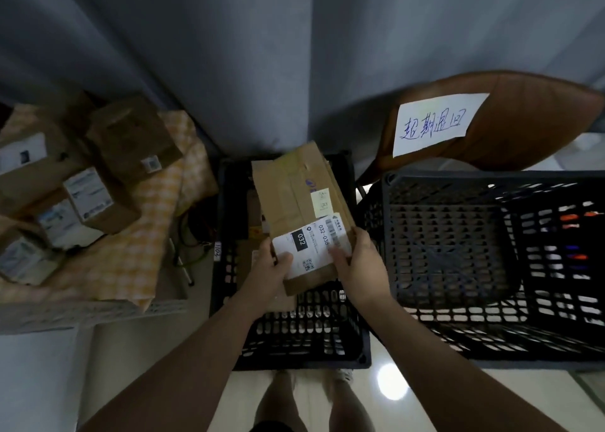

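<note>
Grey curtain (229,55) behind, cardboard parcel (294,196) held above centre crate (294,333), left hand (270,274) and right hand (360,264) each clamping a near corner, thumbs on shipping label (311,245), face-up, likely to read it before sorting.

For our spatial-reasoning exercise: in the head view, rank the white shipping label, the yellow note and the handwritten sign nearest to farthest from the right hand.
1. White shipping label, under the right hand thumb, on the parcel near end.
2. Yellow note, higher on the parcel.
3. Handwritten sign, on the brown chair beyond.
</note>
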A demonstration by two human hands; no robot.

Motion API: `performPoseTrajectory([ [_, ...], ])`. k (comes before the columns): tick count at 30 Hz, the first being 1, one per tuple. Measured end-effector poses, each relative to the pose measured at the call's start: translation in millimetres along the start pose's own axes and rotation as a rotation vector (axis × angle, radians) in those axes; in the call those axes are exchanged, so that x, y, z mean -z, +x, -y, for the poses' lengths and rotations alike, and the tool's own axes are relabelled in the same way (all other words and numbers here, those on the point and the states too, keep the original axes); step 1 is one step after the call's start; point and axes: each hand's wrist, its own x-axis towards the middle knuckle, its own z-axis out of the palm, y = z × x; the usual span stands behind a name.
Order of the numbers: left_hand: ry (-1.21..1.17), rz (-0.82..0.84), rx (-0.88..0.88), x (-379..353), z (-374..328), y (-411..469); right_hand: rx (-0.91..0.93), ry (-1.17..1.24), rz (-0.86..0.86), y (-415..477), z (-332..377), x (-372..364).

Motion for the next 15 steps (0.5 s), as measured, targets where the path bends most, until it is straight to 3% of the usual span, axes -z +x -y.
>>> performPoseTrajectory([
  [6,0.073,0.013,0.078,-4.5,31.0,58.6,-0.111,0.086,-0.086,18.4,-38.3,-58.0],
  [11,0.074,0.038,0.059,-4.4,58.9,111.8,-0.115,0.014,-0.196,56.1,-47.3,-110.1],
  [15,0.137,0.069,0.054,-1.2,88.8,141.3,-0.057,-0.074,-0.159,70.4,-68.5,-132.6],
])
